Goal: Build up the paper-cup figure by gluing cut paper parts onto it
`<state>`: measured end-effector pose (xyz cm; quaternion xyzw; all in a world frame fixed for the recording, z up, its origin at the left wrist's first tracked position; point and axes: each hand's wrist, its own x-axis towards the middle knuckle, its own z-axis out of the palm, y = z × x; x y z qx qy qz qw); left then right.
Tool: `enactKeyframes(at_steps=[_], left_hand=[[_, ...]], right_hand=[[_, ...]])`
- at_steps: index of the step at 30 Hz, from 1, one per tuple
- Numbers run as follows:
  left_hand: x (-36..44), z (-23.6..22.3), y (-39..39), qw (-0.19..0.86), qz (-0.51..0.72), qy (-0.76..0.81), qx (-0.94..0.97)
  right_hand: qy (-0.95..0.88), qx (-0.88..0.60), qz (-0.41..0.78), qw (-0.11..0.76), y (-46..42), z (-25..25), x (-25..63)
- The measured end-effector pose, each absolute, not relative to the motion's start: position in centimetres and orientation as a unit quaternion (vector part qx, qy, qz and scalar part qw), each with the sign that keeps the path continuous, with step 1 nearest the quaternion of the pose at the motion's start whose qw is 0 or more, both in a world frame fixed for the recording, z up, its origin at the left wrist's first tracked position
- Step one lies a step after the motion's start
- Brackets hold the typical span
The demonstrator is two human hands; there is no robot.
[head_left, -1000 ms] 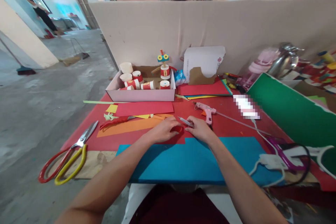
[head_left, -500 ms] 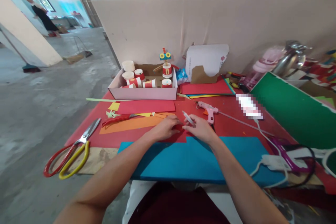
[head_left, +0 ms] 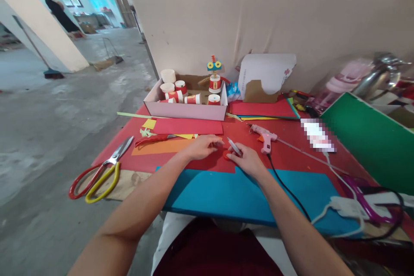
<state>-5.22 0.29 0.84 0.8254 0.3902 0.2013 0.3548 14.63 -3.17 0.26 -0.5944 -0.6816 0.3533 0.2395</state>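
My right hand (head_left: 249,157) grips a pale pen (head_left: 234,146), its tip pointing up and to the left. At this hand's fingertips is a small red round piece (head_left: 227,155); whether the fingers pinch it or only touch it I cannot tell. My left hand (head_left: 205,146) hovers just to the left, fingers bent and apart, with nothing visible in it. Under the hands lie red paper and a blue sheet (head_left: 207,194). Beyond my left hand are an orange strip (head_left: 155,147) and a red-handled tool (head_left: 152,139), partly hidden.
A pink glue gun (head_left: 267,138) lies right of my hands, its cord running forward. Large scissors (head_left: 111,168) rest at the left edge. Behind stand a box (head_left: 187,111) of paper cups and a cup robot figure (head_left: 215,83). A green board (head_left: 371,146) leans at right.
My left hand has drawn slightly away from the right hand, opening a gap between them. The red round piece now shows at my right fingertips. The view has shifted a little left.
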Motion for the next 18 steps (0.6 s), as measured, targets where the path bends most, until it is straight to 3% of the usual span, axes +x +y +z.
enactKeyframes(at_steps=[9,18], left_hand=[[-4.1,0.2,0.2,0.294,0.154,0.352,0.875],[-4.7,0.6,0.1,0.327,0.164,0.388,0.846]], right_hand=[[-0.691,-0.588,0.345,0.242,-3.0,-0.2,15.0],[-0.694,-0.577,0.355,0.241,-3.0,-0.2,14.9]])
